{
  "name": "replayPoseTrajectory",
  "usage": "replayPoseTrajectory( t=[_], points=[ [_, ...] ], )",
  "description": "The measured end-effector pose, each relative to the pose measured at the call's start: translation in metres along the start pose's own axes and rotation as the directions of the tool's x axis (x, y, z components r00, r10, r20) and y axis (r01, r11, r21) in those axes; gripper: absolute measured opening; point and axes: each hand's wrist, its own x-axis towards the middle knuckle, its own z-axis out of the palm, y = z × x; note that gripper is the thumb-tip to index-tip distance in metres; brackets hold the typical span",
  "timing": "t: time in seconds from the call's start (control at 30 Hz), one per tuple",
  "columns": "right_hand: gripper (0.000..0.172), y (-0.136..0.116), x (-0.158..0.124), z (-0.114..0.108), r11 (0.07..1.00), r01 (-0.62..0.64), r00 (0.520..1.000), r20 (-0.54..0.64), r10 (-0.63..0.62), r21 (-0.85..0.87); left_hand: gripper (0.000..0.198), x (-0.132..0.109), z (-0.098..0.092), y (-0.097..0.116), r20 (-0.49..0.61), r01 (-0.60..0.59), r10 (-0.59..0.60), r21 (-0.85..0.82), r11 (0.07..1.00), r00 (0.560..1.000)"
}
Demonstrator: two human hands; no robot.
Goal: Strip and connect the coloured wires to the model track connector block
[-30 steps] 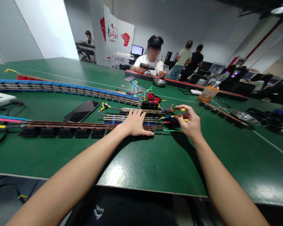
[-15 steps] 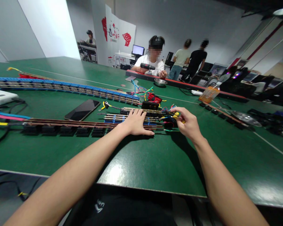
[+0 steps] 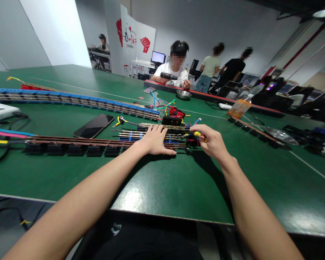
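My left hand (image 3: 155, 140) lies flat with fingers spread across a bundle of parallel metal rails (image 3: 132, 135) set in blue and black holders. My right hand (image 3: 212, 141) is closed around a yellow-handled screwdriver (image 3: 197, 133) at the right end of these rails. Its tip is lost among the black parts and small wires there. Beyond my fingers stands a black block (image 3: 172, 120), beside a red part (image 3: 176, 112) with coloured wires. A yellow cable with a ring lug (image 3: 121, 120) comes off the rails' left end.
A phone (image 3: 94, 125) lies left of the rails. Behind it runs a long blue-clipped rail strip (image 3: 78, 99). Copper-coloured rails on black blocks (image 3: 65, 148) reach left. A metal bowl (image 3: 183, 94) and an orange-filled bottle (image 3: 238, 107) stand farther off. Across the table a person holds a power drill (image 3: 168, 76).
My right hand has shifted slightly left with the yellow-handled screwdriver, nearer the rail ends. My left hand stays in place on the rails.
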Motion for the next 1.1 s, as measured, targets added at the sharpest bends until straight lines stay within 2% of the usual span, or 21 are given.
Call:
replayPoseTrajectory(
  t=[0.17, 0.4, 0.53, 0.7, 0.8, 0.87, 0.97, 1.1],
  points=[
    [0.057, -0.002, -0.004, 0.005, 0.998, 0.031, 0.999, -0.005, -0.032, -0.063, 0.116, 0.000, -0.001, 0.001, -0.001, -0.002, 0.002, 0.006, 1.000, 1.000],
    [0.061, -0.004, -0.009, 0.013, 0.989, 0.068, 0.997, 0.047, -0.062, -0.133, 0.115, 0.000, -0.001, 0.001, 0.002, 0.001, -0.001, 0.008, 1.000, 1.000],
    [0.053, -0.006, -0.009, 0.016, 0.992, 0.043, 0.998, -0.034, -0.048, -0.119, 0.114, -0.001, -0.001, 0.001, 0.001, -0.001, 0.001, 0.016, 1.000, 1.000],
    [0.032, -0.008, -0.007, 0.023, 0.999, 0.001, 0.979, -0.202, -0.012, -0.053, 0.114, -0.001, -0.001, 0.001, 0.002, -0.004, 0.004, 0.018, 1.000, 1.000],
    [0.022, -0.008, -0.004, 0.024, 0.996, -0.088, 0.947, -0.311, 0.079, -0.015, 0.116, -0.001, -0.002, 0.002, 0.005, 0.002, -0.003, 0.003, 1.000, 1.000],
    [0.021, -0.008, -0.003, 0.024, 0.981, -0.191, 0.914, -0.362, 0.184, 0.019, 0.116, 0.000, -0.002, 0.002, 0.010, 0.005, -0.005, 0.000, 1.000, 1.000],
    [0.025, -0.007, -0.002, 0.023, 0.935, -0.339, 0.832, -0.433, 0.347, 0.099, 0.116, 0.000, -0.002, 0.002, 0.021, -0.001, 0.001, 0.002, 1.000, 1.000],
    [0.031, -0.006, 0.000, 0.025, 0.898, -0.404, 0.729, -0.531, 0.432, 0.177, 0.116, 0.001, -0.002, 0.001, 0.018, -0.003, 0.003, 0.001, 1.000, 1.000]
  ],
)
